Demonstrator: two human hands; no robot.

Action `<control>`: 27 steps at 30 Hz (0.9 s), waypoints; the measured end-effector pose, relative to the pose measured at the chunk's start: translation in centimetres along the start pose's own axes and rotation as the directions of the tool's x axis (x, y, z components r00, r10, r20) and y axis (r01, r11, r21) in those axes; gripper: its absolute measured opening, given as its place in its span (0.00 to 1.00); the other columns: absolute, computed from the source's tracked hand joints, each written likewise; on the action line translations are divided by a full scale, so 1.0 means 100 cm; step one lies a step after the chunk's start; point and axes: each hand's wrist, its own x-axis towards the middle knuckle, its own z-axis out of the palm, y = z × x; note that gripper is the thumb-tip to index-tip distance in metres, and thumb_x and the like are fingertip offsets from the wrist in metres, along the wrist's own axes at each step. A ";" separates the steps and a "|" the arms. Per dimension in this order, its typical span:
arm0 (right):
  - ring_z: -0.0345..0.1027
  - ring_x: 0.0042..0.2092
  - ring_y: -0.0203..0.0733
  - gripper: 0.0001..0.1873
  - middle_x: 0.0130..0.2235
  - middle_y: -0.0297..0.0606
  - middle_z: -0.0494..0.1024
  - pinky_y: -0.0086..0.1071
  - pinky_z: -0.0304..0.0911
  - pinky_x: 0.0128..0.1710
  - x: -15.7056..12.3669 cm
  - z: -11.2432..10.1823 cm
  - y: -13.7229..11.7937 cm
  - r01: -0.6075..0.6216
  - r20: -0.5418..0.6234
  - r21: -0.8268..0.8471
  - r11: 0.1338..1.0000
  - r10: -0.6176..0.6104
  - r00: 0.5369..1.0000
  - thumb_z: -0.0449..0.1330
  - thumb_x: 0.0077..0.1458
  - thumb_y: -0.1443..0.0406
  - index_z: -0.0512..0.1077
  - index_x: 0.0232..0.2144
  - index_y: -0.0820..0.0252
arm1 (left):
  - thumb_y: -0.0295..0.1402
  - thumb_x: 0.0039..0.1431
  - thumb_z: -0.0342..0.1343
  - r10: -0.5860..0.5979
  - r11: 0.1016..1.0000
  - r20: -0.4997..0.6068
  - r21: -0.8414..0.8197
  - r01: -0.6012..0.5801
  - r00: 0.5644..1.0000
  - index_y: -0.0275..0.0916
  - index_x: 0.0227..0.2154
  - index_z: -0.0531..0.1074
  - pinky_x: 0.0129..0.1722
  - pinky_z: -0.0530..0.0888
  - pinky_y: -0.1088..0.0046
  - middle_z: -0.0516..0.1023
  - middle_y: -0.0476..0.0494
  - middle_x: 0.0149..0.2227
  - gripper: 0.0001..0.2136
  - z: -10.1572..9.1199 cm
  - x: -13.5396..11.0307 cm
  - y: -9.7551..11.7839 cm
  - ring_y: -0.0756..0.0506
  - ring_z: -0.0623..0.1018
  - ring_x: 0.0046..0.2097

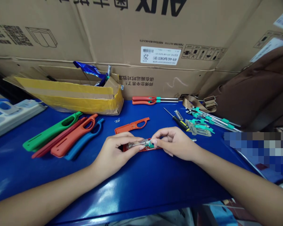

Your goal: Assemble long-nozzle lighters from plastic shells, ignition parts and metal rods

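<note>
My left hand [119, 149] and my right hand [173, 142] meet over the blue table [141, 182]. Together they pinch a metal blade part with a teal plastic piece [142, 143], pressed onto a red plastic handle shell [145, 148] that lies flat under my fingers. Both hands are closed on the part. Just behind them lies another orange-red handle shell [132, 125].
At left lie green [50, 131], red, orange [73, 136] and blue handle shells. A taped cardboard box [70, 94] and a power strip [9, 114] sit behind. A screwdriver [179, 121], metal blades with teal pieces [207, 122], an assembled red tool [153, 100] and a brown bag [254, 91] are at right.
</note>
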 end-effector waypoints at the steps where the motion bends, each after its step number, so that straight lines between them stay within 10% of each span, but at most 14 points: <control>1: 0.55 0.16 0.25 0.15 0.23 0.31 0.74 0.23 0.49 0.14 0.000 0.000 0.000 -0.001 0.000 -0.004 1.000 0.001 1.000 0.66 0.53 0.56 0.76 0.35 0.64 | 0.31 0.58 0.67 0.013 1.000 -0.005 0.003 -0.013 1.000 0.42 0.40 0.85 0.31 0.76 0.80 0.85 0.46 0.35 0.07 0.000 0.000 0.000 0.51 0.80 0.31; 27: 0.54 0.22 0.27 0.16 0.32 0.35 0.77 0.26 0.51 0.22 0.002 -0.009 0.002 0.135 0.080 -0.242 0.961 -0.118 0.990 0.66 0.56 0.54 0.78 0.37 0.63 | 0.29 0.59 0.65 0.140 0.984 0.020 0.111 -0.141 0.990 0.40 0.40 0.83 0.41 0.77 0.72 0.86 0.45 0.38 0.06 -0.004 0.003 -0.001 0.46 0.82 0.39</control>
